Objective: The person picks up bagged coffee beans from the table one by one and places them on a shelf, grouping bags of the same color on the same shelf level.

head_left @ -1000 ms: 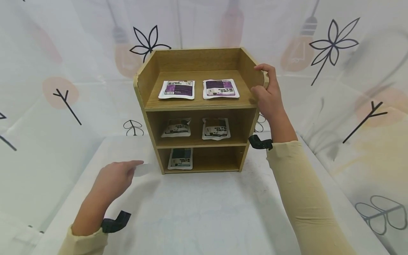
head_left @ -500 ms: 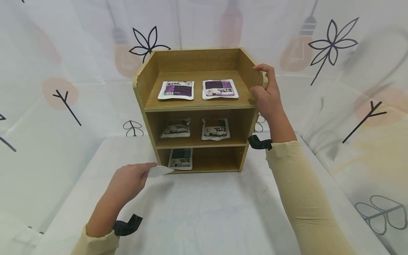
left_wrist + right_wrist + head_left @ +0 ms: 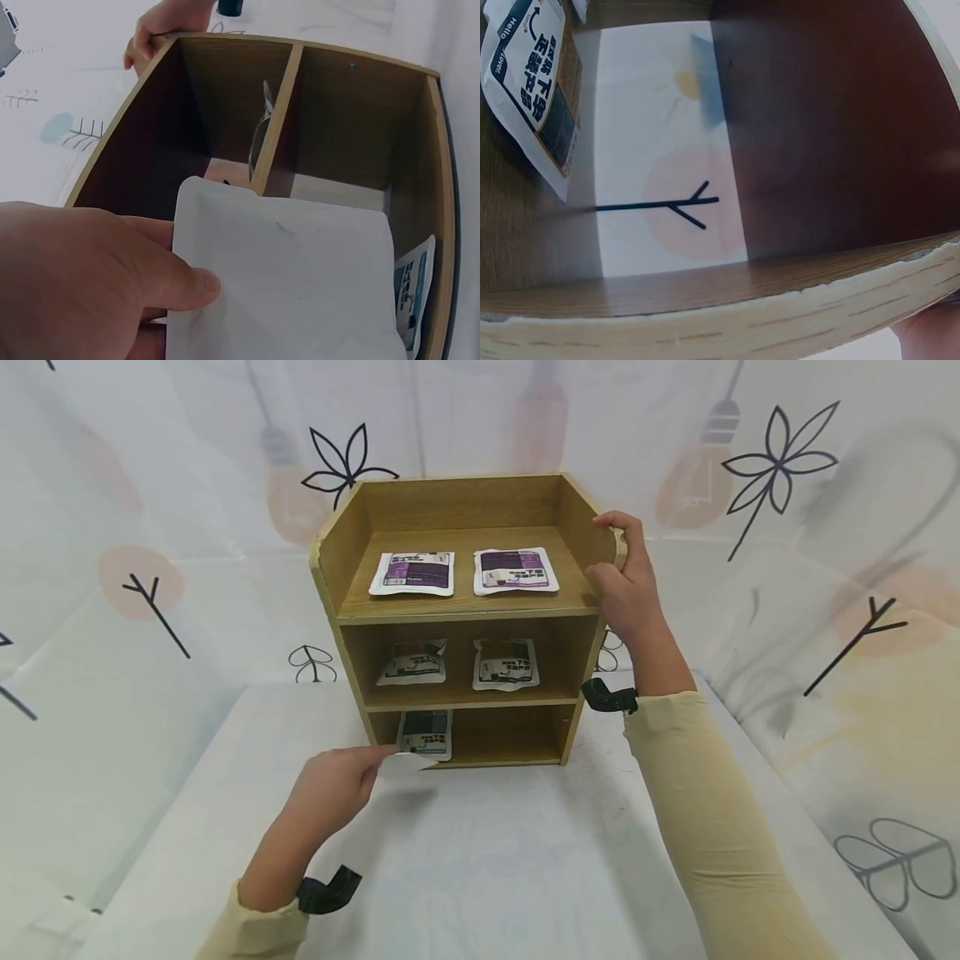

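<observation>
A small wooden shelf unit [image 3: 465,500] with three levels stands on the white table. My left hand [image 3: 336,787] pinches a flat white pouch [image 3: 289,270] between thumb and fingers, its plain side showing in the left wrist view. The pouch is held low, in front of the bottom level's left part, where it overlaps a teal-labelled pouch [image 3: 426,731] lying inside. At the upper right, my right hand [image 3: 632,581] grips the front edge of the unit's side panel, thumb on the inside; only a bit of it shows in the right wrist view.
On the top level lie two purple-labelled pouches, one left [image 3: 416,573] and one right [image 3: 515,570]. Two brown-labelled pouches, left [image 3: 412,663] and right [image 3: 506,664], rest in the middle level. A patterned cloth wall [image 3: 465,418] rises behind the table [image 3: 510,860].
My left hand has moved right with the white pouch, from beside the unit to the front of its bottom level. The right hand keeps its grip on the side panel.
</observation>
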Demonstrator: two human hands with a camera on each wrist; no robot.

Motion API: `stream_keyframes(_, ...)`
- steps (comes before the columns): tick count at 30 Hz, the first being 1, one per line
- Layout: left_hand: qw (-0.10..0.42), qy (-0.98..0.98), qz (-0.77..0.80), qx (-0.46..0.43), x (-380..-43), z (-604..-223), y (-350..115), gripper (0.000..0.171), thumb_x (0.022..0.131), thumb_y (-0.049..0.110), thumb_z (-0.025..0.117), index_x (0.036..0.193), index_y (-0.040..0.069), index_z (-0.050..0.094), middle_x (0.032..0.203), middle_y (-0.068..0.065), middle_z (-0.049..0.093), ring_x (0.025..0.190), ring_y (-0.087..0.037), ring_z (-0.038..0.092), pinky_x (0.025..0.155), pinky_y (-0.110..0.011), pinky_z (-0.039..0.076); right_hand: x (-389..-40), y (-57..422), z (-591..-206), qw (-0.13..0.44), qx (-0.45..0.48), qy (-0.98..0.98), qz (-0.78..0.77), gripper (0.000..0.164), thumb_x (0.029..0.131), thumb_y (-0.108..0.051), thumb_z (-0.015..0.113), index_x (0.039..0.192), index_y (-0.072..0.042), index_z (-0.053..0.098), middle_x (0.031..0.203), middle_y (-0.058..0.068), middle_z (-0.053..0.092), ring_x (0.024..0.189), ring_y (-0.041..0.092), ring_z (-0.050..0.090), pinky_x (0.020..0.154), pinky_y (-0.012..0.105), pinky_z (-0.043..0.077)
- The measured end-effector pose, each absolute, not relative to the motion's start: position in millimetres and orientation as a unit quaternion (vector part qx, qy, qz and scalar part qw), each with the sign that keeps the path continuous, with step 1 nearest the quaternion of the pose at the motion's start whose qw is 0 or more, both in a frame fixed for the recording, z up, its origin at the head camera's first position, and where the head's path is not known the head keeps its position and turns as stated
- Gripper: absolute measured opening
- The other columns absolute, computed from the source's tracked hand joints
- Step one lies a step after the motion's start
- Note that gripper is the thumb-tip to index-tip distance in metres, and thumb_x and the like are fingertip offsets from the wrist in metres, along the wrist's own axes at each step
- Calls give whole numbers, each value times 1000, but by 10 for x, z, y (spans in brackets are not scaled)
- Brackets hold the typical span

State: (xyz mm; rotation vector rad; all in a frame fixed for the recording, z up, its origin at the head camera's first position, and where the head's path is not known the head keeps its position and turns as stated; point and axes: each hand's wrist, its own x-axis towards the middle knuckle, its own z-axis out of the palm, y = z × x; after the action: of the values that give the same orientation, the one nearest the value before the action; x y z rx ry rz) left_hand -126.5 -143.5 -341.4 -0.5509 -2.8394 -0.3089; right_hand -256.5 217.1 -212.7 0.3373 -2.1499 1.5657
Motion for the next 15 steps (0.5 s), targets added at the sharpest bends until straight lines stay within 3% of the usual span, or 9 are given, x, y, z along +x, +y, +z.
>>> stream_keyframes(10, 163, -953, -116, -227, -1340, -3528, -1256, 30, 90, 6, 62, 114, 21, 73, 101, 0, 76, 67, -12, 65, 57, -27, 52, -2556, 2166, -2133, 235, 125, -788, 555, 54, 88, -7, 39, 131, -39, 40, 147, 1, 32, 127, 23, 41, 102, 48, 37)
stream_keyframes(15, 190, -943, -119, -247, -1390, -3575, -1181, 31, 89, 5, 64, 113, 20, 73, 101, 0, 76, 74, -14, 70, 60, -29, 56, -2554, 2163, -2126, 235, 127, -784, 560, 54, 87, -7, 39, 132, -38, 40, 147, 1, 32, 126, 22, 41, 100, 47, 38)
